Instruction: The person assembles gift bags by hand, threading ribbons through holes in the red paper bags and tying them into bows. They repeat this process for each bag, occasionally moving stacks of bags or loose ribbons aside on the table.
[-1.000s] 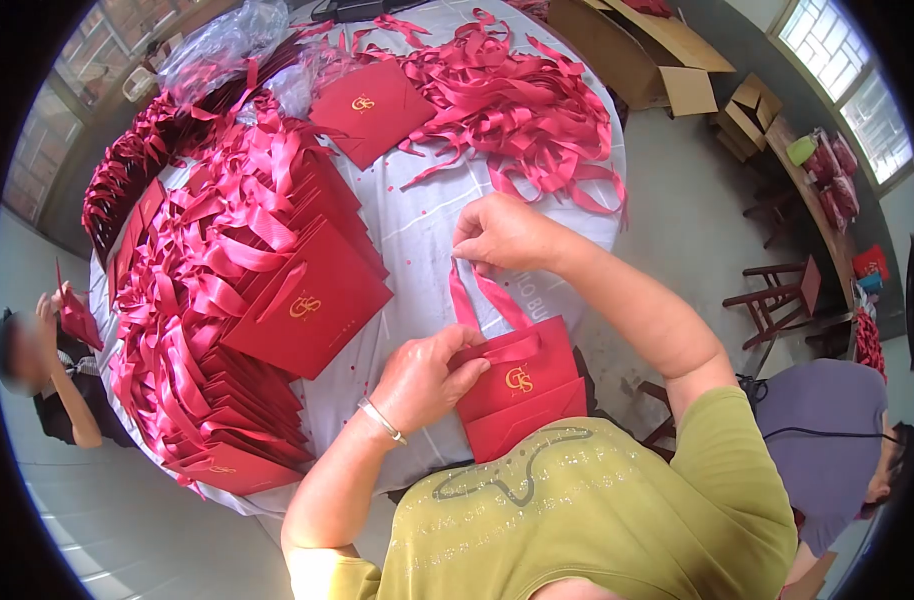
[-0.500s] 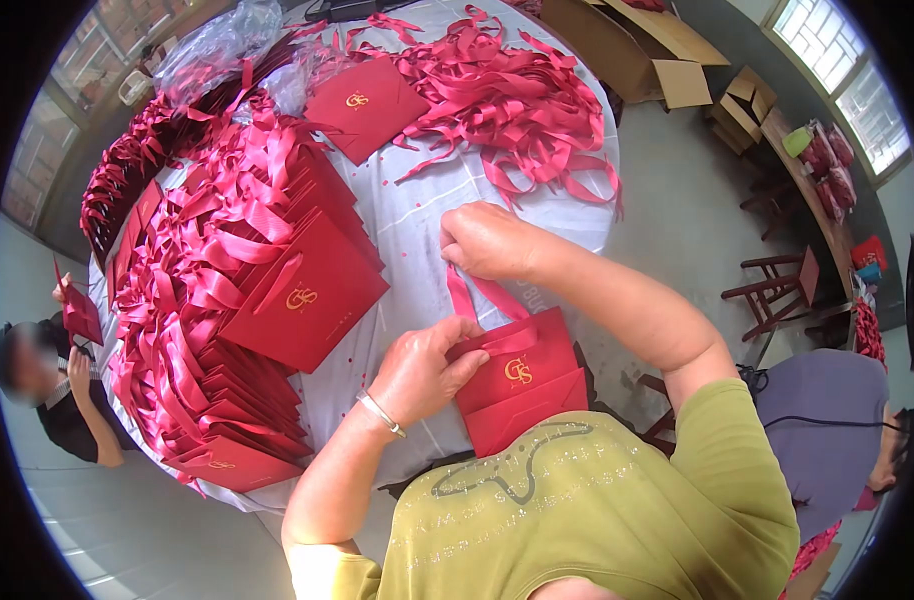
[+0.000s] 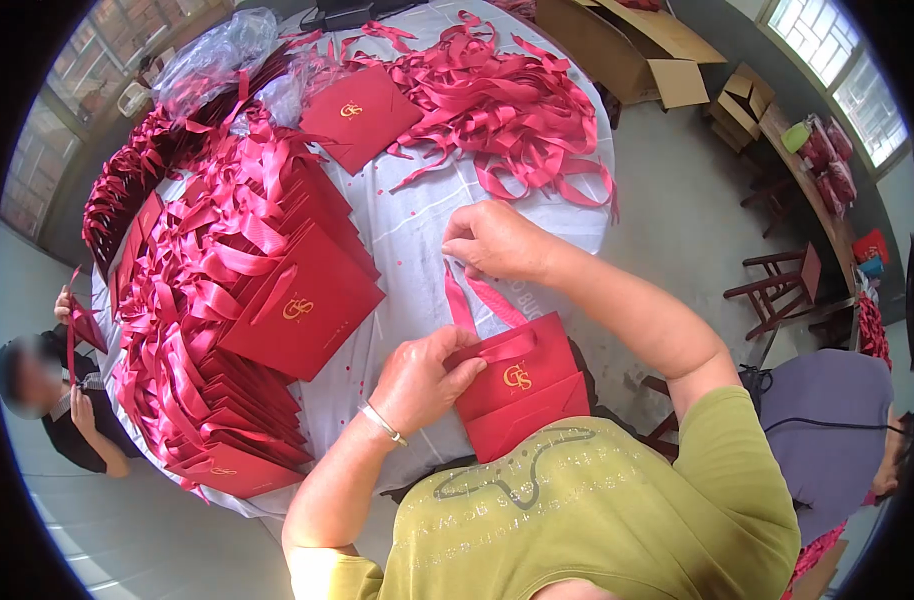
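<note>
left hand (image 3: 422,380) pinches bag (image 3: 522,385) top | right hand (image 3: 497,240) apparently pinches ribbon (image 3: 460,300)

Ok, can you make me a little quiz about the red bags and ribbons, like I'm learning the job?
1. True or false: the left hand holds the top edge of the red bag.
2. What does the right hand pinch? A) the bag's ribbon handle B) a pair of scissors C) a cup
3. Fill in: the big stack of bags lies on the table to the person's ____ side.
Key: 1 true; 2 A; 3 left.
</note>
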Tool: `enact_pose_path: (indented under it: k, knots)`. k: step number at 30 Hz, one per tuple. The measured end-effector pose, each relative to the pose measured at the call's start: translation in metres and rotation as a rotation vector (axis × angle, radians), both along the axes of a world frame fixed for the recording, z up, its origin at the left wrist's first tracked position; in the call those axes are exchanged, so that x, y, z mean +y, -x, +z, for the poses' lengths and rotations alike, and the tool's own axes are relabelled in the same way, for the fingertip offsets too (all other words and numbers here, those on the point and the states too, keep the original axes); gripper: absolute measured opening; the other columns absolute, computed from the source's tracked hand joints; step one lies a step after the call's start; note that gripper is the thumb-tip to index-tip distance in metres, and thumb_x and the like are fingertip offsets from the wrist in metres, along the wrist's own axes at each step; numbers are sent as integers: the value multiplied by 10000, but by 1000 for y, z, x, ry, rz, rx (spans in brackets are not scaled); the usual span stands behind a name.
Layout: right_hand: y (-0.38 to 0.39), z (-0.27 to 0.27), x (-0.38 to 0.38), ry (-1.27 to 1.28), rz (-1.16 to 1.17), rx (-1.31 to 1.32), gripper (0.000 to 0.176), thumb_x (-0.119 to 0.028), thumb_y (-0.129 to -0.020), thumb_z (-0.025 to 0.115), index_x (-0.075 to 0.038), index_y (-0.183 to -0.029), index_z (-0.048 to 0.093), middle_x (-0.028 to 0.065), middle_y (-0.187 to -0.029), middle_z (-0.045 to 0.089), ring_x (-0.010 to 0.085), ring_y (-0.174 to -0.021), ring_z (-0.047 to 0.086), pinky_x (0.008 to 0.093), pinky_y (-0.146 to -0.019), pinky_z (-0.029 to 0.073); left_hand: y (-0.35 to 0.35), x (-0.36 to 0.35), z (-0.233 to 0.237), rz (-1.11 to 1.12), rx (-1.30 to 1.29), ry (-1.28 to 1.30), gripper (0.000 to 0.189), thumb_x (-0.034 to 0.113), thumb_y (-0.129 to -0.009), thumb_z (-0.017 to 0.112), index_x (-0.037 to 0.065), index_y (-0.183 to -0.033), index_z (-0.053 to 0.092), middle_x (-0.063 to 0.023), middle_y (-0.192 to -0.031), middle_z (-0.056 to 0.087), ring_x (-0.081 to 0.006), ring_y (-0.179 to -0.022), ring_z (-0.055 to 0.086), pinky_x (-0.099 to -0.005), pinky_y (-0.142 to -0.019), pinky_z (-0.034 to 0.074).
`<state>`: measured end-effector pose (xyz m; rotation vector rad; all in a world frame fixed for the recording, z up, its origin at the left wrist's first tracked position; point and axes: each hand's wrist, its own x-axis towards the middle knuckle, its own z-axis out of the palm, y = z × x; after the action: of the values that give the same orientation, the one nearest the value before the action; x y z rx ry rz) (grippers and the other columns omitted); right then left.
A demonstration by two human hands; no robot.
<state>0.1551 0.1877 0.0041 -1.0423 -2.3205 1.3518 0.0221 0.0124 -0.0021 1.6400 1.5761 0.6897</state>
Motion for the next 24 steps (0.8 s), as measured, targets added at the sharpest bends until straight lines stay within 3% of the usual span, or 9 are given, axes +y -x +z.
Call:
enact_pose_path:
  k: [5,7,9,16,19,21,22,24]
  knots:
    - [-1,-5,0,-99,-7,-12,216,-186,-865,692,29,-882,689,120,-702,684,184,-606,667,342,-584,525,0,0,1,1,10,11,266,216,-850,715,35,-1033,650,-206,-888,686,-393,-850,662,-444,-725,524]
    - [1,-8,-2,-286,42,-24,244,-221,-817,730,18,-854,704,158,-746,700,248,-685,692,368,-667,542,0,0,-1,-3,13,14,267,218,-851,714,36,-1034,650,-207,-890,687,-393,-851,662,-445,-725,524]
    - [4,-6,-4,-300,49,-49,244,-222,-788,743,13,-845,710,173,-771,703,275,-729,696,376,-705,542,0,-1,-5,-21,17,-92,283,179,-852,741,2,-1053,651,-125,-720,655,-136,-547,562,-300,-575,481]
    - [4,-8,-2,-316,63,-74,170,-176,-701,762,-28,-777,724,184,-811,704,347,-823,694,438,-761,545,0,-2,-3,-38,56,-94,282,188,-850,738,15,-1056,652,-152,-736,647,-174,-537,558,-315,-580,482]
    - [7,-5,-5,-380,52,-135,117,-124,-692,728,-34,-767,727,190,-813,703,354,-831,693,445,-763,547,-1,-3,-6,-47,51,-153,285,183,-840,751,15,-1048,654,-142,-732,646,-153,-533,544,-304,-569,476]
    - [8,-2,-6,-362,54,-155,144,-120,-696,721,-14,-793,721,193,-825,704,353,-841,693,434,-770,546,-2,-3,-2,-35,13,-114,270,156,-836,760,7,-1034,653,-90,-724,651,-90,-543,517,-270,-558,465]
    - [8,-1,-6,-346,59,-175,170,-116,-701,715,7,-818,715,197,-836,705,353,-852,692,424,-777,544,-2,-3,-1,-37,13,-109,270,156,-836,760,7,-1034,653,-90,-724,651,-90,-543,517,-270,-558,465]
    - [8,-2,-7,-349,50,-177,170,-103,-696,705,12,-821,715,201,-838,705,352,-851,694,421,-777,545,-2,-2,0,-20,-44,6,279,220,-836,729,33,-1032,661,-185,-895,694,-379,-839,667,-420,-730,530]
